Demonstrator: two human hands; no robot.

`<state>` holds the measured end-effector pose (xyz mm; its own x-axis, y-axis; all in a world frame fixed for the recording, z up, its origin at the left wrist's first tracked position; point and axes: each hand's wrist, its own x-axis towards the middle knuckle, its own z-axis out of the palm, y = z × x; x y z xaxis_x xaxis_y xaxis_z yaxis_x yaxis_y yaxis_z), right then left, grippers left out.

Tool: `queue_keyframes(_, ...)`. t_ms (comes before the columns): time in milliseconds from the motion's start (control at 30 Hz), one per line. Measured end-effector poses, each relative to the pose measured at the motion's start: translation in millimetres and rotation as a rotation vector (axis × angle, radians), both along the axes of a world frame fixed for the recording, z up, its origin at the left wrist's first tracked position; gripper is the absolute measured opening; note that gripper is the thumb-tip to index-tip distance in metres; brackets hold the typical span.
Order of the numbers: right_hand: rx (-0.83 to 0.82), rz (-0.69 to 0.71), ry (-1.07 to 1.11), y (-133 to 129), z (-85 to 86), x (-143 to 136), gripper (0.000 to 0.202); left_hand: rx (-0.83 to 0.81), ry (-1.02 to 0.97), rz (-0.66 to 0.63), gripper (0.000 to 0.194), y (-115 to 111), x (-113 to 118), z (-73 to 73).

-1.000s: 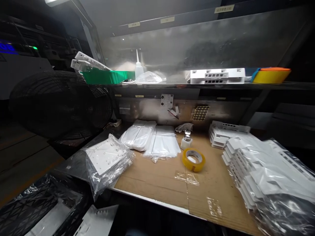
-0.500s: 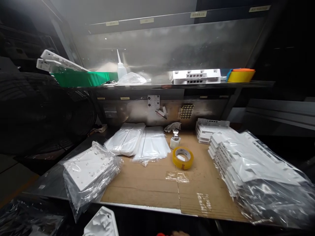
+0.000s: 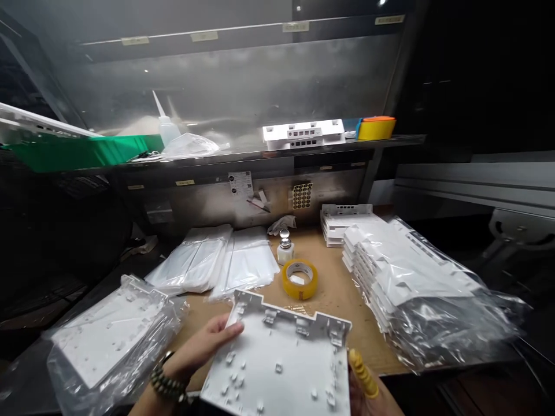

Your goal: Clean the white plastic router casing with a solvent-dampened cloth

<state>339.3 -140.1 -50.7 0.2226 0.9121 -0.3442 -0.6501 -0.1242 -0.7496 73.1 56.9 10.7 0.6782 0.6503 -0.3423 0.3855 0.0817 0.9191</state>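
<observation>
Both hands, left hand [image 3: 203,349] and right hand [image 3: 368,387], grip the white plastic cover [image 3: 281,364] by its side edges, ribbed inside up for viewing, above the cardboard-covered surface [image 3: 329,294].

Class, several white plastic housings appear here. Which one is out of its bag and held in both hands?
The white panel at bottom centre, gripped by the left hand and right hand; the others lie bagged or stacked.

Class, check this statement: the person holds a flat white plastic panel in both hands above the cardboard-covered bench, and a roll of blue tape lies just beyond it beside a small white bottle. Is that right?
Not quite. In the head view the roll of tape is yellow, not blue. The rest holds: the left hand and right hand hold the flat white plastic panel above the cardboard-covered bench, with the small white bottle beside the tape.
</observation>
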Motion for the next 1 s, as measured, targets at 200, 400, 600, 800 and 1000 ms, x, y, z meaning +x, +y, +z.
queue_keyframes(200,-0.099,-0.266,0.082,6,4.7,34,0.053,0.435,0.162,-0.011,0.055,61,60,-6.7)
queue_keyframes(400,-0.079,-0.472,0.148,5,-2.5,55,0.068,0.834,0.394,0.116,0.036,103,62,-44.0)
queue_keyframes(600,-0.155,-0.463,0.032,-5,21.0,51,0.064,0.859,0.455,0.132,0.031,127,50,-54.0)
queue_keyframes(800,-0.178,-0.496,0.106,-1,13.7,53,0.089,0.666,0.367,0.090,0.025,165,37,-40.8)
queue_keyframes(1000,-0.236,-0.510,0.097,1,-3.3,50,0.092,0.651,0.308,0.029,0.024,164,35,-45.0)
